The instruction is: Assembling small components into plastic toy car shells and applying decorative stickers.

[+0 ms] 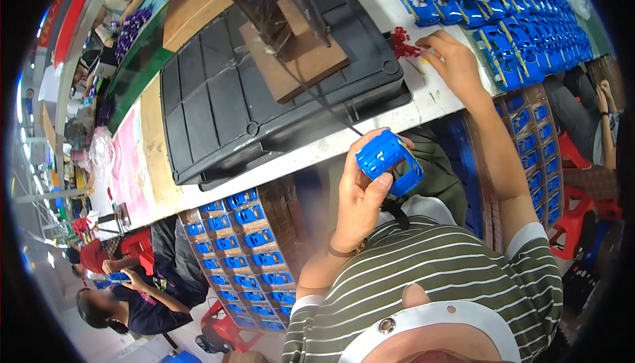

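My left hand (362, 194) is wrapped round a blue toy car body shell (380, 154), holding it above my lap, just off the table's front edge. The shell has open window gaps, and part of it is hidden by my thumb and fingers. My right hand (456, 65) reaches out over the white table, its fingertips drawn together at a small pile of red plastic parts (403, 43). Whatever lies between those fingertips is too small to make out.
A large black plastic crate (225, 91) takes up the table's middle, with a wooden-based device (301, 65) and cable on top. Rows of blue car shells (529, 48) fill the far right. Divided cartons of shells (248, 257) stand below. Other people sit at left and right.
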Motion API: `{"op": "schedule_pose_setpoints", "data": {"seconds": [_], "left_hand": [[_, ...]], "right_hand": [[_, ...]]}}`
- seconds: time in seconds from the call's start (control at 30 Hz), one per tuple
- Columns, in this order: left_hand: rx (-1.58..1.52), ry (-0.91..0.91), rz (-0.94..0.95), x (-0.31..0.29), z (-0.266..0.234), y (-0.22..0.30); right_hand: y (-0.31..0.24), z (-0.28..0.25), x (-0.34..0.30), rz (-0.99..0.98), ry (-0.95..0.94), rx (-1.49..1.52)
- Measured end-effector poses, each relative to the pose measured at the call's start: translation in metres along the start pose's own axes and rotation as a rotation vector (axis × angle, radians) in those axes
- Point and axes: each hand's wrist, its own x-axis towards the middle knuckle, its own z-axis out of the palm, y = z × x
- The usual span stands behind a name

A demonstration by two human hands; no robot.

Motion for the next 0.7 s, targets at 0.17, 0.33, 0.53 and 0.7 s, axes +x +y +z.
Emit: {"op": "schedule_pose_setpoints", "data": {"seconds": [0.17,0.33,0.53,0.7], "left_hand": [[0.072,-0.072,0.042,0.001,0.000,0.008],[0.115,0.072,0.026,0.007,0.004,0.008],[0.107,0.070,0.041,0.010,0.001,0.007],[0.142,0.095,0.036,0.013,0.001,0.005]], "right_hand": [[0.010,0.002,0.004,-0.047,-0.020,-0.006],[0.015,0.005,0.008,-0.151,0.060,-0.023],[0.018,0.000,0.017,-0.083,0.016,0.184],[0.023,-0.001,0.019,0.138,-0.051,0.358]]}}
